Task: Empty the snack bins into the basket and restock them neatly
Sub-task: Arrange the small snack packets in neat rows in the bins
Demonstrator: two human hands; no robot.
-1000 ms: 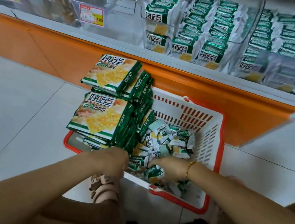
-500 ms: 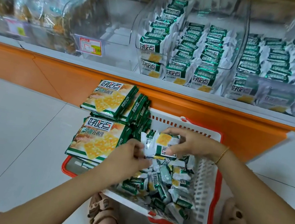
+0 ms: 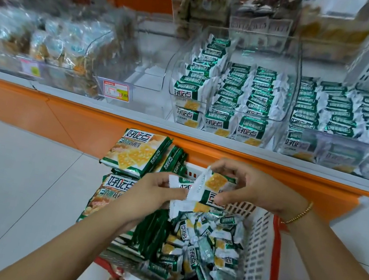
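Snack packets [image 3: 208, 192] held over basket [image 3: 258, 246]

Small green-and-white bundle, gripped by left hand [image 3: 157, 190] and right hand [image 3: 254, 186], fingers of both curled round it. Loose packets [image 3: 203, 249] heaped in the basket below; larger packs [image 3: 134, 153] stacked at its left. Clear bins [image 3: 291, 89] behind, stocked in rows.

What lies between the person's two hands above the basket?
In the head view, a small bunch of green-and-white snack packets lies there; the left hand and the right hand each hold one side of it.
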